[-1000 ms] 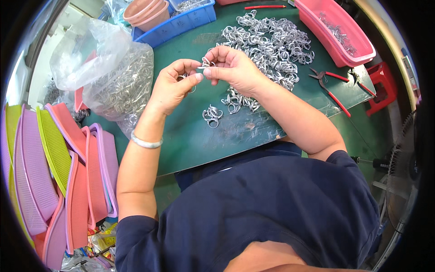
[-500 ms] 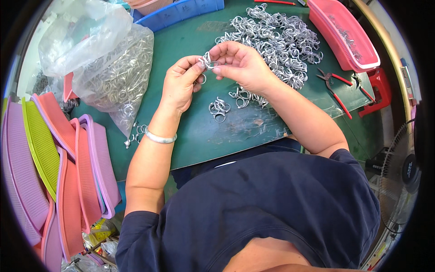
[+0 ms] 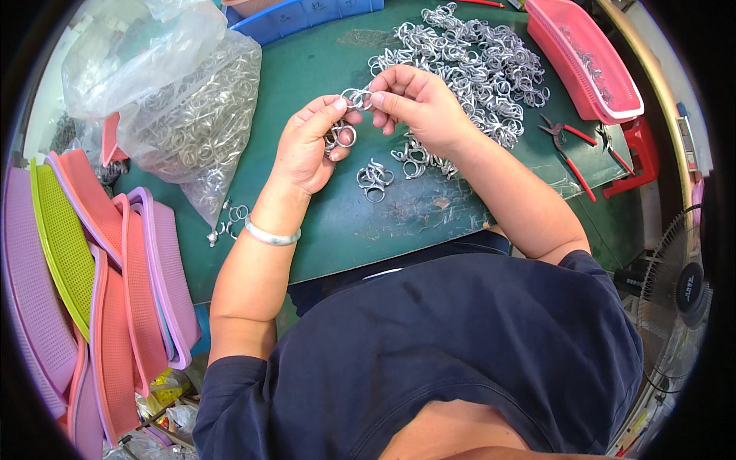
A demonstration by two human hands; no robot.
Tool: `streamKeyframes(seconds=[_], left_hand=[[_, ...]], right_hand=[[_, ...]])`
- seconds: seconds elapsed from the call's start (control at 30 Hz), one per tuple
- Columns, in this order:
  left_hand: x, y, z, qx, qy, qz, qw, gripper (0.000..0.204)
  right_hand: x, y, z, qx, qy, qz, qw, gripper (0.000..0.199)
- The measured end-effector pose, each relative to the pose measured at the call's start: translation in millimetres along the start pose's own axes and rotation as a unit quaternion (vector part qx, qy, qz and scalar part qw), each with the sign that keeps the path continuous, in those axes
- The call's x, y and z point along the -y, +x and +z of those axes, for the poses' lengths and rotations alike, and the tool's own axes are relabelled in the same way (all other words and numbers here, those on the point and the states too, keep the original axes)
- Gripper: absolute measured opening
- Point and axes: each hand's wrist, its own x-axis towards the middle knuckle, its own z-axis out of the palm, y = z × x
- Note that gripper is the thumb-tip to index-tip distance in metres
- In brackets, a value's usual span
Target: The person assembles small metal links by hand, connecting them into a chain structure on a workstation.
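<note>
My left hand (image 3: 309, 146) is closed, thumb and fingertips pinching one side of some silver metal rings (image 3: 357, 98). More rings (image 3: 340, 138) are tucked against its lower fingers. From the other side, my right hand (image 3: 423, 106) pinches the same rings between thumb and forefinger. Whether the pinched rings are joined cannot be made out. Just below the hands, a small cluster of rings (image 3: 375, 181) lies on the green table (image 3: 330, 249). A large heap of similar rings (image 3: 479, 65) spreads beyond my right hand.
Left of my hands stands a clear plastic bag (image 3: 203, 123) full of rings. Stacked coloured baskets (image 3: 126, 284) fill the left side. Red-handled cutters (image 3: 563, 146), a pink basket (image 3: 583, 61) and a fan (image 3: 675, 295) are on the right. A blue bin (image 3: 307, 17) sits at the back.
The pinched rings have risen slightly and turned, now stretched between my two hands. More of the rings in my left hand's lower fingers show.
</note>
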Motion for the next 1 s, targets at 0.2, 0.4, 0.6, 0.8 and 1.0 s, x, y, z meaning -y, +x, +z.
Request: streamKeyframes(seconds=[0.2, 0.4, 0.6, 0.8, 1.0], left_hand=[[1.5, -0.1, 0.4, -0.005, -0.005, -0.004, 1.0, 0.013], [4.5, -3.5, 6.1, -0.032, 0.02, 0.024, 0.999, 0.01], [11.3, -7.7, 15.6, -0.081, 0.057, 0.059, 0.993, 0.009], [12.2, -5.2, 12.2, -0.079, 0.013, 0.036, 0.996, 0.008], [10.4, -2.4, 7.1, -0.05, -0.052, 0.016, 0.997, 0.006]], right_hand=[[-1.1, 0.8, -2.4, 0.0, 0.045, 0.025, 0.999, 0.011], [-3.4, 2.2, -3.2, -0.004, 0.057, 0.036, 0.998, 0.012], [-6.8, 3.6, -3.6, -0.016, 0.074, 0.005, 0.997, 0.01], [-5.4, 4.3, -5.0, -0.019, 0.095, 0.025, 0.995, 0.008], [-4.7, 3.6, -5.2, -0.016, 0.076, 0.02, 0.997, 0.01]])
